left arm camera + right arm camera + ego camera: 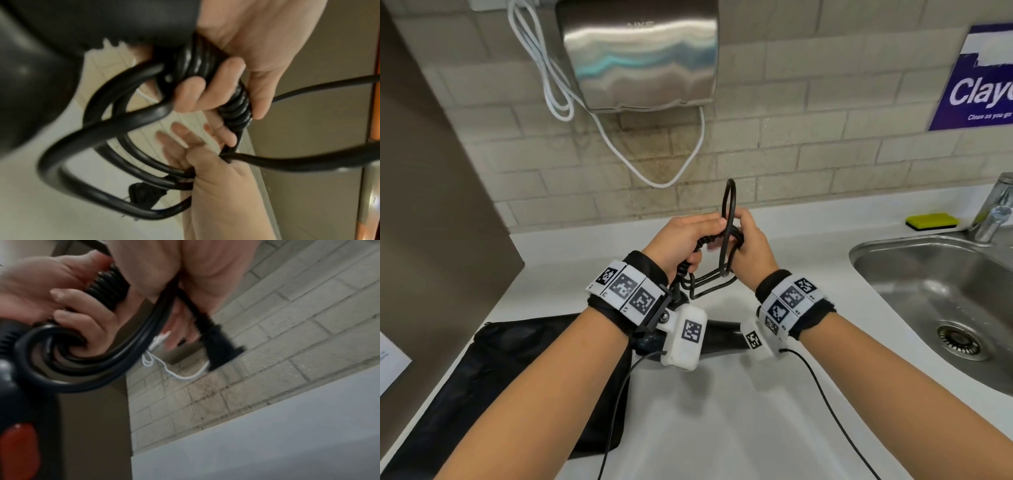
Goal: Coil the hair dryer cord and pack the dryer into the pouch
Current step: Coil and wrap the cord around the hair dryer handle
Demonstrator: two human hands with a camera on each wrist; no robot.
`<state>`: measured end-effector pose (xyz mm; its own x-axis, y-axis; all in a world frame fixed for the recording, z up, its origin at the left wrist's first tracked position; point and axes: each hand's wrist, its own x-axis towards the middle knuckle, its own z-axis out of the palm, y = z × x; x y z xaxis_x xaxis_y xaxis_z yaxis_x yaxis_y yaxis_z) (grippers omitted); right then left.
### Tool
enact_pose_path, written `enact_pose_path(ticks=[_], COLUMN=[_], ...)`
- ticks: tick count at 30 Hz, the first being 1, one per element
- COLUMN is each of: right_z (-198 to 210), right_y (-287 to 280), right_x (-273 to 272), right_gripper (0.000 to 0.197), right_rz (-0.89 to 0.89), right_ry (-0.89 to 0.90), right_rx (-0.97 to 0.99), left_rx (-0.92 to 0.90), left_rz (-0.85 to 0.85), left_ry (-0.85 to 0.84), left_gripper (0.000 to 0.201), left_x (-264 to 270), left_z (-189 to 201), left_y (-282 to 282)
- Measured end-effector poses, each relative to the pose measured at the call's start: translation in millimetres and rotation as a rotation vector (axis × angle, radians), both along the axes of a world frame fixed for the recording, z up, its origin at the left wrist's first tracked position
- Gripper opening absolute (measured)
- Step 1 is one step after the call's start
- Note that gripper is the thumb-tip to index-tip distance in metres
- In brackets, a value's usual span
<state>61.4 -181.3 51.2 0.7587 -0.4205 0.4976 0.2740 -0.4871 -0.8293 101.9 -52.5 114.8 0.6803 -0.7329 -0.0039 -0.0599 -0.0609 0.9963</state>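
Above the white counter (774, 394) my two hands hold the black hair dryer cord (726, 250). My left hand (685, 240) grips the ribbed strain relief (197, 63) where the cord leaves the dryer. My right hand (748, 243) grips several gathered loops (127, 155); one loop sticks up above the fingers. The black plug (222, 347) hangs below my right palm. The black dryer body (719, 337) lies mostly hidden under my wrists; its red switch (18, 449) shows in the right wrist view. The black pouch (517, 370) lies flat on the counter under my left forearm.
A steel sink (945, 291) with a tap (996, 209) is sunk in the counter at the right, a yellow sponge (931, 221) behind it. A steel hand dryer (640, 51) with a white cable (551, 85) hangs on the tiled wall. A brown wall stands at the left.
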Motion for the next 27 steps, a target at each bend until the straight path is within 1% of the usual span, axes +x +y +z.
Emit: enact_pose_path(ticks=[1,2,4,5,7,10,12,13,14,16,18,19,20,22,24,26,27], right_z=[-2.4,-5.4,-13.8,-19.1,-33.1,-56.2,-68.7,-72.4,-75.3,-77.5,-73.6,-68.8,-60.3,-33.2,-3.2,19.9,27.7], right_y=[-0.2,-1.9,-11.1,-18.4,-37.8,-65.6,-75.2,-76.7,-77.9,-78.0,-77.0,-75.2,-71.2,-57.0,-40.5,-24.6,-18.1], right_x=[-2.6,-5.8,-15.3,-20.1,-27.2,-41.8,-51.6,-54.9,-56.3,-54.6,-48.4,-44.3,-40.9,-37.5,-34.5,-32.2,-30.8], right_gripper=[0.037,0.028,0.010,0.010,0.017,0.029,0.034,0.035,0.035,0.031,0.024,0.025,0.027,0.028,0.027,0.031,0.031], right_rz=[0.030,0.041,0.064,0.077,0.043,-0.115,-0.129,-0.122,-0.119,-0.138,-0.180,-0.203,-0.206,-0.147,-0.071,0.016,0.053], right_ry=[0.037,0.060,0.111,0.153,0.301,0.653,0.892,0.974,1.019,1.047,0.979,0.880,0.751,0.470,0.226,0.038,-0.018], right_rx=[0.011,-0.017,-0.132,-0.187,-0.240,-0.205,-0.175,-0.173,-0.166,-0.133,-0.223,-0.261,-0.258,-0.206,-0.197,-0.164,-0.139], left_rx=[-0.010,-0.026,-0.066,-0.085,-0.120,-0.133,-0.114,-0.103,-0.091,-0.067,-0.047,-0.039,-0.033,-0.021,-0.007,-0.002,-0.001], left_rz=[0.019,0.035,0.064,0.077,0.102,0.103,0.075,0.060,0.048,0.045,0.063,0.071,0.076,0.088,0.106,0.121,0.125], left_ry=[0.012,0.039,0.100,0.120,0.142,0.158,0.139,0.123,0.105,0.070,0.038,0.024,0.011,-0.011,-0.030,-0.051,-0.064], left_gripper=[0.027,0.025,0.021,0.020,0.020,0.024,0.024,0.023,0.021,0.018,0.016,0.015,0.015,0.016,0.017,0.016,0.016], left_x=[1.7,2.7,6.1,7.7,10.3,13.3,11.4,10.0,7.7,4.3,3.2,3.3,3.5,3.4,3.1,3.2,3.4], left_z=[-0.2,0.4,1.7,2.2,3.3,3.2,2.8,2.9,3.2,3.6,3.9,3.8,3.8,3.7,4.0,4.0,3.8], left_y=[0.6,1.5,2.5,2.8,4.6,7.3,7.5,6.7,5.6,2.9,0.8,0.2,-0.1,-1.2,-2.1,-2.8,-3.2])
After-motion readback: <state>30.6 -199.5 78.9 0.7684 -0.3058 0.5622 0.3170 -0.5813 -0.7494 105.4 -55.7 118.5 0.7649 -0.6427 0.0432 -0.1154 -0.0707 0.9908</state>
